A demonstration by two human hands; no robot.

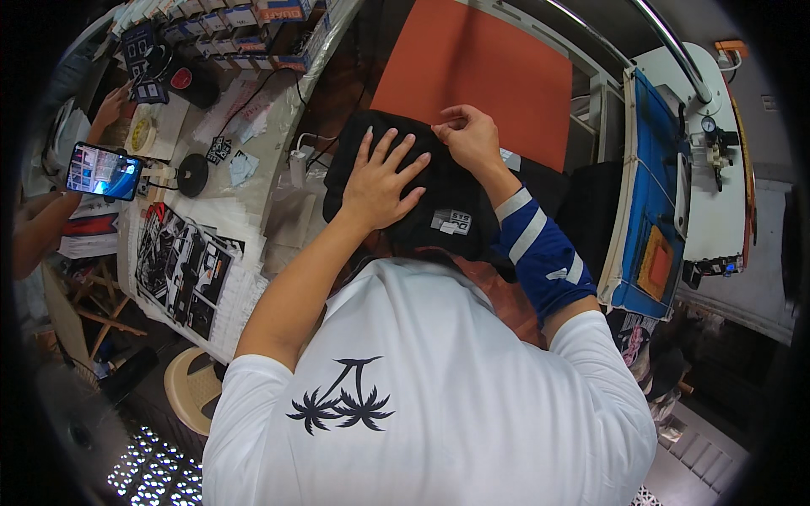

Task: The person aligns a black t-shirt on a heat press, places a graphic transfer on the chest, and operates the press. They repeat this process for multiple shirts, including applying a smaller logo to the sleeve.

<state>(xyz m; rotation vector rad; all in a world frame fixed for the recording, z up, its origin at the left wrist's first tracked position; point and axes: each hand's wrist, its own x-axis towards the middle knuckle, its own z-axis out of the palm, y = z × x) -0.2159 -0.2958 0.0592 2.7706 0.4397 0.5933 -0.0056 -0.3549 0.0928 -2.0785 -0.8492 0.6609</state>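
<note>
A folded black garment (439,190) lies in front of me, with a small white print near its lower right. My left hand (384,181) rests flat on it, fingers spread. At the garment's far edge, my right hand (471,142) has its thumb and forefinger pinched together on the cloth. A blue sleeve with white stripes (540,244) covers my right forearm. Just beyond the garment is a flat orange-red pad (477,80). A small white label or paper (510,159) shows beside my right wrist.
On the left, a table (283,160) carries printed sheets (186,270), a phone on a stand (103,171) and stacked boxes (228,34). Another person's hand (111,105) reaches over it. A blue-sided frame (645,194) and a machine with a gauge (713,135) stand at right.
</note>
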